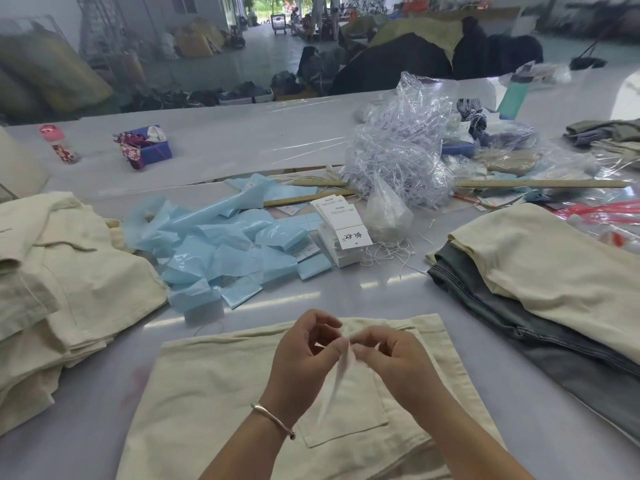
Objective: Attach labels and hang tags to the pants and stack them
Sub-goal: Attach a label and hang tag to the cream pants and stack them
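Two hands, left hand (304,344) and right hand (391,355), pinch a thin white strip (341,365) above the cream pants (214,393) on the tabletop (86,441); a loosened pinch could drop it.

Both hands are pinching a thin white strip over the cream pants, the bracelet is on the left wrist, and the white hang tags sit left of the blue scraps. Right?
Not quite. In the head view the hang tags sit right of the blue scraps, not left. The rest holds: left hand and right hand pinch the white strip over the cream pants, bracelet on the left wrist.
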A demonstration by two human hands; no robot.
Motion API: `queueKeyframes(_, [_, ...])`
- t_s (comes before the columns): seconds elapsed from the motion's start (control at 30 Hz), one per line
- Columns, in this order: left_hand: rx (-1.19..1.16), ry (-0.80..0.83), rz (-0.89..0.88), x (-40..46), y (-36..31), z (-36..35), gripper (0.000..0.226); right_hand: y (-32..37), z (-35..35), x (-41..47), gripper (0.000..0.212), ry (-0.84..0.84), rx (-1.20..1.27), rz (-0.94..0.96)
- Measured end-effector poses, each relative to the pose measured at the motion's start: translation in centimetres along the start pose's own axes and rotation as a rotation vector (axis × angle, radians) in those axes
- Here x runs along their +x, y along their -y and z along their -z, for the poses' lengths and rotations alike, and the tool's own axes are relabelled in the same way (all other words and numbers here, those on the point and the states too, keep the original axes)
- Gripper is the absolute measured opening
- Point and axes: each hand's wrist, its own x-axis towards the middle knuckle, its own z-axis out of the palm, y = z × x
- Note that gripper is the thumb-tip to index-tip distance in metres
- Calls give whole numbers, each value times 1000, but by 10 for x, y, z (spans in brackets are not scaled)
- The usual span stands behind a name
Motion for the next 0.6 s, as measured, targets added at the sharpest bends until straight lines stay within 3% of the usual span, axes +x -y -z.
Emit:
queueKeyframes(0.07, [156,-23,-50,4,-2,-7,21,-4,9,-2,30,-186,-37,41])
queueKeyframes(0.13, [210,-34,-88,9,-8,-14,23,-2,22,-3,31,-242,45,143])
queueKeyframes(0.2, [211,-18,-116,14,-13,-23,23,1,31,-2,30,-173,136,150])
queueKeyframes(0.33, [174,24,-151,19,-19,-42,20,-3,41,4,15,24,329,-100])
queueKeyframes(0.43, [166,52,-146,22,-15,-57,18,-16,55,3,5,2,272,-173])
queueKeyframes(0.5, [182,90,-112,25,-7,-66,16,-23,70,6,9,-91,185,-172])
queueKeyframes(0.6, [297,97,-44,34,12,-78,13,-27,106,14,15,-455,-158,-52])
